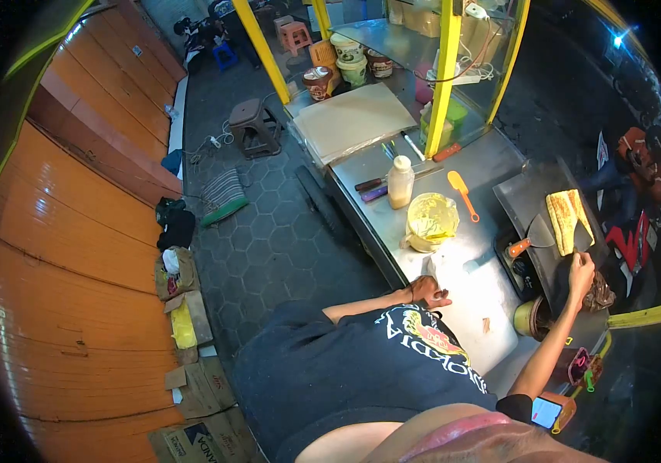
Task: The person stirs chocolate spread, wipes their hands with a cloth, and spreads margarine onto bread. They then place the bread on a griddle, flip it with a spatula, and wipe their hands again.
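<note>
My right hand [581,273] is closed around the handle of a scraper-like spatula, mostly hidden by my fingers. Its dark blade [582,238] meets the lower end of a browned, folded slab of bread-like food [565,217] on the black griddle [521,194]. A second spatula [537,234] with an orange handle leans across the griddle's near edge, its blade beside the food. My left hand [427,291] rests at the edge of the steel counter [473,297], fingers loosely bent, nothing visible in them. Just beyond it stands a jug of yellow batter [431,222].
A squeeze bottle [400,183], an orange spoon-like spatula [464,196] and several knives lie or stand on the counter. Yellow posts [444,85] frame the cart. Tubs [349,58] stand at the back. A stool [255,127] is on the paving; a phone [546,413] is lit at lower right.
</note>
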Available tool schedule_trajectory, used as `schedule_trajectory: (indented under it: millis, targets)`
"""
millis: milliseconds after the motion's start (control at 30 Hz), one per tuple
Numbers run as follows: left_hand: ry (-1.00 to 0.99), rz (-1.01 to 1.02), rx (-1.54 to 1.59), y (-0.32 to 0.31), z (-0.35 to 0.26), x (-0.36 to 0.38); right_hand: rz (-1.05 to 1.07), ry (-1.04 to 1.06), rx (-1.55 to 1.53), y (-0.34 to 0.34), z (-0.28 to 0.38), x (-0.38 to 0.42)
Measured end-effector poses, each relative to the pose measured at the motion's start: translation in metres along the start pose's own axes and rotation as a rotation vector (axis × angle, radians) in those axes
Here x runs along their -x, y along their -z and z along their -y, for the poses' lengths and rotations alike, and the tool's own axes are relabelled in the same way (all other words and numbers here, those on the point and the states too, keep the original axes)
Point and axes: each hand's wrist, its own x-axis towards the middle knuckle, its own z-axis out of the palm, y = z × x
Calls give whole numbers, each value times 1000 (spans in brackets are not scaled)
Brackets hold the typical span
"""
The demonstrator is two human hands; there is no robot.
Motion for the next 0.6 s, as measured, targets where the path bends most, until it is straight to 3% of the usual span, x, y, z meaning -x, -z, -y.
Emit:
schedule_trajectory:
  millis: [200,233,467,600]
  targets:
    - [47,-130,32,0,-6,-5,-8,-53,62,-4,-7,-4]
    - [-49,-177,215,-1,-7,-6,0,-53,59,-3,-7,-3]
    - [163,-101,318,-2,-10,-7,0,-39,9,11,2,10]
    - [122,-137,334,-4,-9,-6,-7,-19,-6,6,-7,7]
